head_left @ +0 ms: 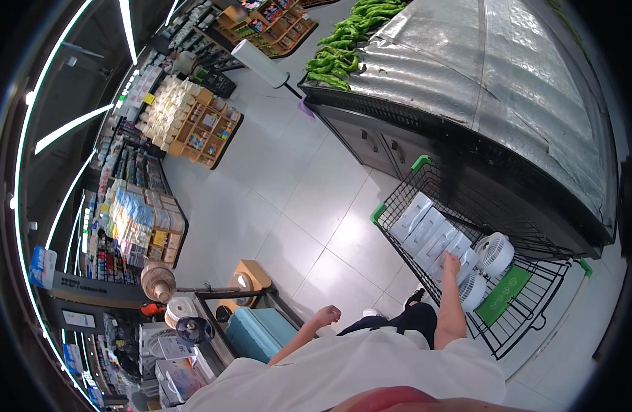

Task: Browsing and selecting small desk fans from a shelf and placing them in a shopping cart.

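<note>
Nearest, below the wearer's white short-sleeved shirt (343, 371), the right grip (451, 261) reaches into a black wire shopping cart with green plastic corners (378, 213). Its fingers meet the near end of a row of pale, glossy, box-like packages (432, 235) lying side by side in the cart; whether they are clasped on one or merely resting there, I cannot tell. Two round, white, slatted fan-like units (495, 255) sit just beside the row, near a flat green panel (503, 296). The left grip (327, 316) hangs outside the cart, fingers loosely curled, with nothing visible in it.

The step in hand appears to be handling or settling the packages. The next move would seem to call for a sure hold on the end package without knocking the fan-like units.

Farther left stand a teal box-shaped container (261, 333) and a tan round-headed fan (157, 282). Beyond the cart, a dark-sided bench (432, 147) under silvery sheeting carries long green peppers (333, 65); wooden display shelves (216, 127) stand farthest off.
</note>
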Demonstrator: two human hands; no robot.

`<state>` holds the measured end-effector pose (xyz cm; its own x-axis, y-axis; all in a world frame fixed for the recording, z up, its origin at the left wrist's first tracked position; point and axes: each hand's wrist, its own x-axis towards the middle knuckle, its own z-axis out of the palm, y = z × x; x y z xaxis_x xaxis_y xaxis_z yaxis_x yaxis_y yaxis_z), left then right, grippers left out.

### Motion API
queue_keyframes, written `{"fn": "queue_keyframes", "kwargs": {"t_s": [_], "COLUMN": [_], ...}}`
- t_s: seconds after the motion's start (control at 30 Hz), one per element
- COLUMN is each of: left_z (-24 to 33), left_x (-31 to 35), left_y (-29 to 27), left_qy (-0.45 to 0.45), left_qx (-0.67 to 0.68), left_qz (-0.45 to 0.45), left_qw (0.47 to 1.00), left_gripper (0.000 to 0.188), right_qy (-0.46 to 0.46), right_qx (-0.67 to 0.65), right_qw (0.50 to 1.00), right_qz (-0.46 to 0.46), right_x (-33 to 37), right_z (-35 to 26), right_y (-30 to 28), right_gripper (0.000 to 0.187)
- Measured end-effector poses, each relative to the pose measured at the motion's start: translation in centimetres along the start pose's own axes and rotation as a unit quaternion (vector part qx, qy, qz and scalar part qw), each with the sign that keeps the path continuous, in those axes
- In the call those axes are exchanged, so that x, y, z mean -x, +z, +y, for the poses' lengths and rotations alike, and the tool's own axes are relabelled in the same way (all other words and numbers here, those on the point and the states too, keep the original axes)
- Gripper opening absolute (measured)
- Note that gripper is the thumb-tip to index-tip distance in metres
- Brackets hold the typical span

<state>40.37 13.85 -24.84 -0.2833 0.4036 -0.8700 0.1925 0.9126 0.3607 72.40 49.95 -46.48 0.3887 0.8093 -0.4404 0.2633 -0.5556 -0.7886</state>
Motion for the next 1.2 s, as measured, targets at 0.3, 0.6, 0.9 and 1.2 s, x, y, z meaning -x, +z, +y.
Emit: {"fn": "queue_keyframes", "kwargs": {"t_s": [0.3,0.6,0.9,1.2], "left_z": [-3.2,-11.2,-5.0,-5.9], "left_x": [7.4,14.5,25.8,33.8], "left_y": [7.0,19.8,21.6,19.4], "left_qy": [0.12,0.173,0.288,0.133], "left_qx": [0.126,0.347,0.396,0.2], "left_qz": [0.109,0.19,0.347,0.65], "left_qw": [0.979,0.902,0.799,0.721], "left_gripper": [0.033,0.026,0.029,0.101], "right_qy": [-0.085,-0.36,-0.427,-0.468], "right_qx": [-0.201,-0.199,-0.121,0.137], "right_qw": [0.968,0.887,0.763,0.47], "right_qz": [-0.121,-0.21,-0.471,-0.736], "right_x": [4.7,22.5,35.1,46.3], "right_z": [-11.4,-25.4,-29.7,-14.5], "right_y": [-6.6,-20.4,-19.5,-10.0], "right_gripper": [0.029,0.025,0.043,0.045]}}
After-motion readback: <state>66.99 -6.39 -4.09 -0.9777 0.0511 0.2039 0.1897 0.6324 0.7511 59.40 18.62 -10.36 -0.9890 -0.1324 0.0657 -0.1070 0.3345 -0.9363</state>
